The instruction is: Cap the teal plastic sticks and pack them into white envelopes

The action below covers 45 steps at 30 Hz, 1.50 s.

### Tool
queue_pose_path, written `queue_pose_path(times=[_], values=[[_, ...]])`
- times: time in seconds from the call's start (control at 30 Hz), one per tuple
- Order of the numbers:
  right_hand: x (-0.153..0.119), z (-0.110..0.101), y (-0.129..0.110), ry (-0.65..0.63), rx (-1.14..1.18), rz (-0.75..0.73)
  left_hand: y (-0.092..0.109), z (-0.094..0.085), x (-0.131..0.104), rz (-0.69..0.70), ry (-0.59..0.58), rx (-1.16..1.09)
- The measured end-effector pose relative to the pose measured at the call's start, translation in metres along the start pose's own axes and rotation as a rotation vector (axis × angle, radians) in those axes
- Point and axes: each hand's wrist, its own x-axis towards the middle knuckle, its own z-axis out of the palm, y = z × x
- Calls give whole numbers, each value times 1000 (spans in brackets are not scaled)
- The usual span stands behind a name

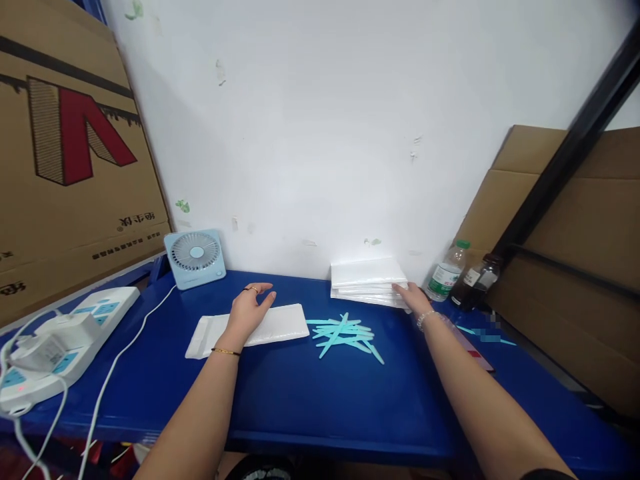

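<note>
My left hand [250,310], fingers apart, is over a white padded envelope [283,325] lying flat on the blue table [330,407]. A gold ring and a thin bracelet are on that hand and wrist. At the back right, my right hand [414,299] has its fingers on the right edge of a stack of white envelopes [369,273]; its grip is partly hidden. Between the hands lies a loose pile of light teal flat sticks [344,335], one reaching to the envelope's right end.
A small blue fan [196,257] and a white power strip [95,327] with cables stand left. At right are a green-capped bottle [447,277], a dark bottle [473,283], a pinkish flat item [475,350] and cardboard [575,267]. A printed carton [65,220] rises at left.
</note>
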Motion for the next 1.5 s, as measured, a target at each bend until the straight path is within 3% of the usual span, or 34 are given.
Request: queue_pose_path(times=[0.2,0.37,0.63,0.7,0.8,0.87,0.97,1.03,1.2,1.3,1.4,1.5], values=[[-15,55,-39,-175,-25,-134,-10,-2,1,77,-26,86],[-31,99,-85,-293,-29,-220,-15,-2,2,-28,-18,-31],[-53,143,-135,-416,-61,-285,-16,-1,2,-11,-32,34],[-54,140,-139,-441,-72,-281,-17,-2,2,49,-69,195],[-52,118,-133,-460,-130,-308,-20,-3,3,149,-144,442],[-52,94,-122,-511,-209,-433,-23,-2,3,195,-176,507],[-61,58,-99,-752,-259,-717,-23,5,1,240,-231,530],[-71,43,-84,-831,-283,-850,-18,17,-2,266,-298,520],[-93,38,-63,-688,-285,-904,14,69,-17,428,-580,572],[-95,39,-57,-605,-224,-928,33,101,-24,535,-691,623],[-91,36,-49,-577,-129,-871,42,122,-28,591,-760,685],[-85,28,-41,-608,-21,-765,42,131,-27,633,-747,763]])
